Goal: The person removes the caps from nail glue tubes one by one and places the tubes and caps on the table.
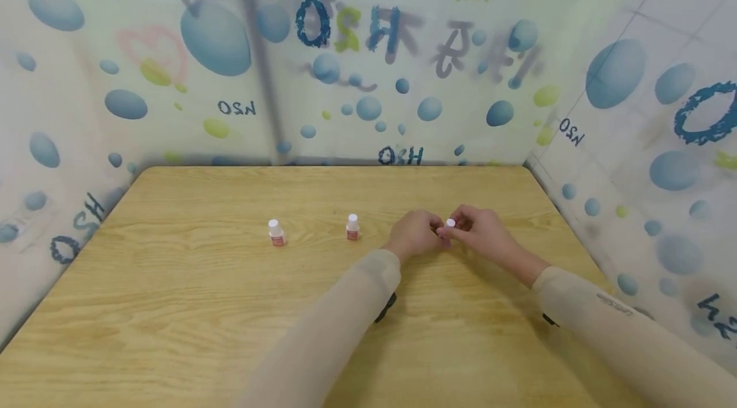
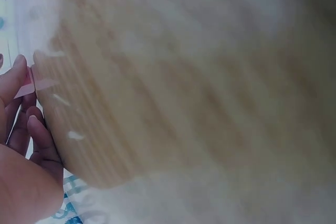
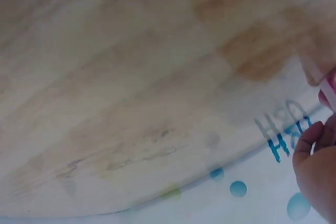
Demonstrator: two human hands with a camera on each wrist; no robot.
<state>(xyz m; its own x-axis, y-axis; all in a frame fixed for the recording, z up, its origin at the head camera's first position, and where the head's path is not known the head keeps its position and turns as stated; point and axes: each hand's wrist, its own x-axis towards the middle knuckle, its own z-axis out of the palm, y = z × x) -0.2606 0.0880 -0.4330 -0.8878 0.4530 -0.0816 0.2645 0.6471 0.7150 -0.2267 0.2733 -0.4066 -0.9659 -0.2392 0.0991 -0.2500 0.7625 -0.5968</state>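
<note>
On the right part of the table, both hands meet around a small bottle with a white cap [image 1: 451, 223]. My left hand [image 1: 417, 233] grips the bottle from the left; in the left wrist view a bit of its pinkish-red label [image 2: 28, 81] shows by the fingertips. From the other side, my right hand [image 1: 480, 230] pinches it near the cap, thumb in front. Fingers hide most of the bottle's body. Two similar white-capped bottles with red labels stand upright to the left: a nearer one [image 1: 353, 227] and a farther one [image 1: 277, 233].
The wood-grain table [image 1: 190, 318] runs back to a wall cover [image 1: 368, 133] printed with blue and green drops and lettering. Similar printed covers flank the table on both sides. Both wrist views are largely filled by blurred tabletop.
</note>
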